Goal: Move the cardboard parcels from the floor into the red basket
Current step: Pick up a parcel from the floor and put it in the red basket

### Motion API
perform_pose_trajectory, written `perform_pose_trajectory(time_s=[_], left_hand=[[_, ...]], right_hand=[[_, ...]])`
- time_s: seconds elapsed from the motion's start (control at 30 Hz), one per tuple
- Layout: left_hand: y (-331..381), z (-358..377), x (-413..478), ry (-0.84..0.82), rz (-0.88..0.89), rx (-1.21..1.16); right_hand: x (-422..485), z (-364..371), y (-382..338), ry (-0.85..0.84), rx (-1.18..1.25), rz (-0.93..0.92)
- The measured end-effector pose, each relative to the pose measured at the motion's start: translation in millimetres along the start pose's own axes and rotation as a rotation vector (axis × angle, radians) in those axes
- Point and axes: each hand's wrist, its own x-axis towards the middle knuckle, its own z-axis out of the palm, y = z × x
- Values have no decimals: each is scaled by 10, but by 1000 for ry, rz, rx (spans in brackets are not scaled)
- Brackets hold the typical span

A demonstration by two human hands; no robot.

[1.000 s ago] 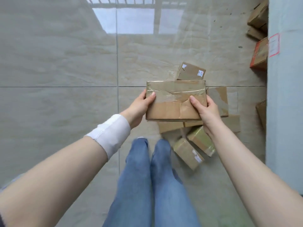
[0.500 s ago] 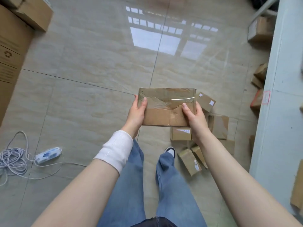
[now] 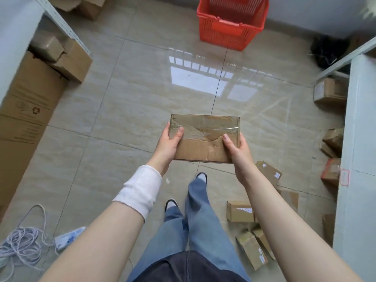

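Note:
A flat cardboard parcel [image 3: 204, 137] with wrinkled clear tape is held level in front of me, above the floor. My left hand [image 3: 167, 144] grips its left edge and my right hand [image 3: 237, 151] grips its right edge, thumbs on top. The red basket [image 3: 231, 23] stands on the floor at the far wall, well ahead of the parcel, and looks empty as far as I can see. Several more small parcels [image 3: 240, 211] lie on the floor at my lower right, beside my legs.
Large cardboard boxes [image 3: 26, 110] and a shelf post line the left side. A coiled white cable with a power strip [image 3: 22, 243] lies at lower left. A grey shelf [image 3: 356, 159] with boxes beneath it runs along the right. Open tiled floor stretches toward the basket.
The view has risen from looking straight down to looking ahead, bringing the red basket into sight. Both hands keep the same hold on the parcel; the floor parcels now lie behind and to the right.

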Motion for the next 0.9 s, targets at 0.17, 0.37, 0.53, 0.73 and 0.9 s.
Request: perform_pose_trajectory(time_s=[0.17,0.37,0.53,0.73,0.9], left_hand=[[719,253,695,-71,21,18],[1644,577,1662,-69,27,16],[2423,757,2476,-75,53,22],[3322,955,3547,-107,65,13],[4005,1167,4476,-138,45,61]], right_hand=[[668,-24,-614,50,33,-10],[1723,-26,-1471,56,36,-50],[2585,53,-2232,46,25,-77],[3628,216,-3066,84,32,-81],[4529,255,-3624,139,37,-41]])
